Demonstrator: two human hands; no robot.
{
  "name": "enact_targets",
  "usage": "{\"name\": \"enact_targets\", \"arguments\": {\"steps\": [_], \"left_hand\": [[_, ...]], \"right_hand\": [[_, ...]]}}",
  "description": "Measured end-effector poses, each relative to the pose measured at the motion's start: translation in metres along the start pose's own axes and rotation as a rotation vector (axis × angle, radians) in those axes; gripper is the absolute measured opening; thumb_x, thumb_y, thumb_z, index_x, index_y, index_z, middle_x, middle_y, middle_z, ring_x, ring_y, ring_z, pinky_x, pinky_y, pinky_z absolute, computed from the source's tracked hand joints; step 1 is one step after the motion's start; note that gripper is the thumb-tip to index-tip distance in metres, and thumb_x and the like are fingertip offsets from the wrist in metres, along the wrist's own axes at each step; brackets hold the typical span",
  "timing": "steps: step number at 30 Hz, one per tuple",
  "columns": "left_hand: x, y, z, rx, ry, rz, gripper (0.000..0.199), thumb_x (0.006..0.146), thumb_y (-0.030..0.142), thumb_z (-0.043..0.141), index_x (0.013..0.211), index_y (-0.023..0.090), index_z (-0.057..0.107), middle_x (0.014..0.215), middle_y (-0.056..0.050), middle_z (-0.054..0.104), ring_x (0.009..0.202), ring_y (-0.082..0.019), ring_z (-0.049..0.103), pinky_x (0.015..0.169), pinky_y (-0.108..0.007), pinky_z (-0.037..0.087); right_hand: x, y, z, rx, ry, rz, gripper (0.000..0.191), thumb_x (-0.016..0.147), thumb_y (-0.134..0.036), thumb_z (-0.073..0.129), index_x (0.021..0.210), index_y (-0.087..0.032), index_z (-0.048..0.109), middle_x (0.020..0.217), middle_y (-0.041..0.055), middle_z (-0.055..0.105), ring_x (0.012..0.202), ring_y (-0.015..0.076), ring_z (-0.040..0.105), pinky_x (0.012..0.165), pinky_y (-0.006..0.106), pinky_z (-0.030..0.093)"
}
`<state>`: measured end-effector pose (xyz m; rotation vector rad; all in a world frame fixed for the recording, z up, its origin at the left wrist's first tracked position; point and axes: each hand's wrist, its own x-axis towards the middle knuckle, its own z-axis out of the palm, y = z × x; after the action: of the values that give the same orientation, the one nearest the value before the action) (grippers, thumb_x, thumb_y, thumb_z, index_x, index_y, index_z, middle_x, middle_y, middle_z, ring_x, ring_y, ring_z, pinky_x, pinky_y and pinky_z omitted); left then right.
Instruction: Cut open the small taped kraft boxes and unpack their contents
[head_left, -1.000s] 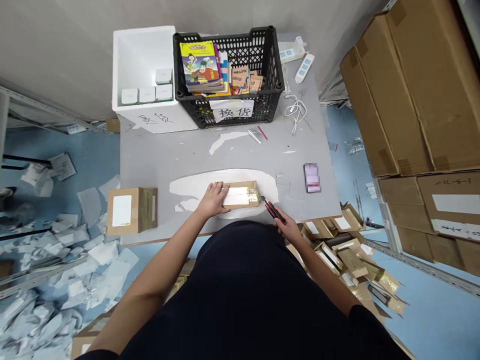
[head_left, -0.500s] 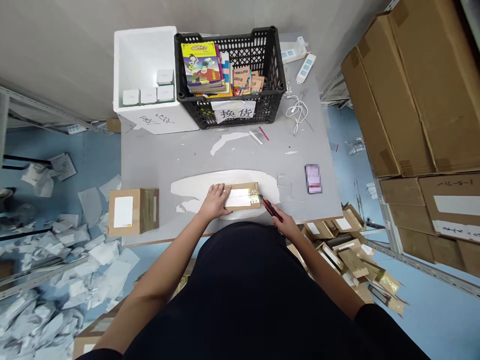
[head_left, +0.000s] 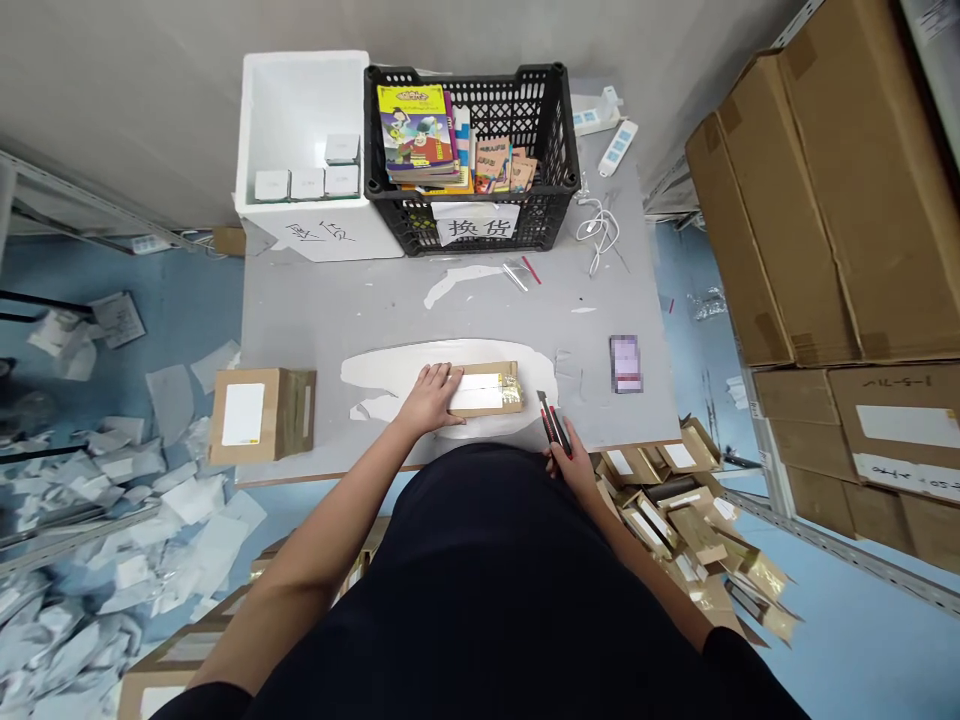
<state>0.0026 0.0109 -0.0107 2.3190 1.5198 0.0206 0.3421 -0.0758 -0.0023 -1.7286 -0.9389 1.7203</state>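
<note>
Hiding parcel and box-cutter parts, hands hold both.

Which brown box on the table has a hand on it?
The cardboard parcel under the left hand. The other cardboard box sits farther left at the edge of the grey table, untouched.

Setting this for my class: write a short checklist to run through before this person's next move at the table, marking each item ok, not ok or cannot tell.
Left hand flat on the cardboard parcel: ok.
Parcel lying flat on the grey table: ok.
Right hand gripping the red-and-black utility knife: ok.
Knife well apart from the left hand: ok.
Gold tape at the parcel end nearest the knife: ok.
Knife blade extended: cannot tell.
</note>
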Motion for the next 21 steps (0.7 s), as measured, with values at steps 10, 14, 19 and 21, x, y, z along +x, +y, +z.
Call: {"name": "enact_targets", "arguments": {"steps": [10, 14, 19, 21], "left_hand": [[-0.006, 0.025, 0.003, -0.065, 0.090, -0.229, 0.084, 0.077, 0.061, 0.062, 0.143, 0.015, 0.036, 0.134, -0.021, 0.045, 0.123, -0.037, 0.043, 0.102, -0.050, 0.035], [-0.017, 0.039, 0.014, -0.202, 0.106, -0.343, 0.069, 0.085, 0.052, 0.055, 0.142, 0.019, 0.037, 0.120, -0.014, 0.053, 0.107, -0.028, 0.056, 0.090, -0.038, 0.047], [-0.031, 0.045, 0.019, -0.311, 0.069, -0.311, 0.045, 0.094, 0.043, 0.045, 0.134, 0.023, 0.049, 0.106, -0.007, 0.062, 0.093, -0.020, 0.063, 0.079, -0.030, 0.051], [-0.027, 0.035, 0.009, -0.293, 0.124, -0.316, 0.042, 0.095, 0.041, 0.045, 0.133, 0.024, 0.050, 0.109, -0.007, 0.063, 0.099, -0.021, 0.062, 0.082, -0.032, 0.051]], "right_hand": [[0.068, -0.042, 0.063, 0.330, -0.022, -0.100, 0.061, 0.077, -0.058, 0.064, 0.126, -0.025, 0.050, 0.132, 0.0083, 0.057, 0.116, 0.0249, 0.059, 0.086, 0.040, 0.057], [0.100, -0.073, 0.082, 0.212, -0.034, -0.247, 0.056, 0.081, -0.055, 0.058, 0.128, -0.025, 0.051, 0.134, 0.0072, 0.056, 0.120, 0.0237, 0.055, 0.091, 0.037, 0.053], [0.133, -0.109, 0.094, 0.145, -0.153, -0.320, 0.048, 0.080, -0.050, 0.061, 0.117, -0.020, 0.057, 0.119, 0.0083, 0.066, 0.110, 0.0214, 0.060, 0.097, 0.037, 0.048], [0.132, -0.109, 0.089, 0.188, -0.157, -0.277, 0.051, 0.079, -0.050, 0.062, 0.120, -0.021, 0.055, 0.116, 0.0090, 0.067, 0.106, 0.0213, 0.063, 0.092, 0.037, 0.051]]}}
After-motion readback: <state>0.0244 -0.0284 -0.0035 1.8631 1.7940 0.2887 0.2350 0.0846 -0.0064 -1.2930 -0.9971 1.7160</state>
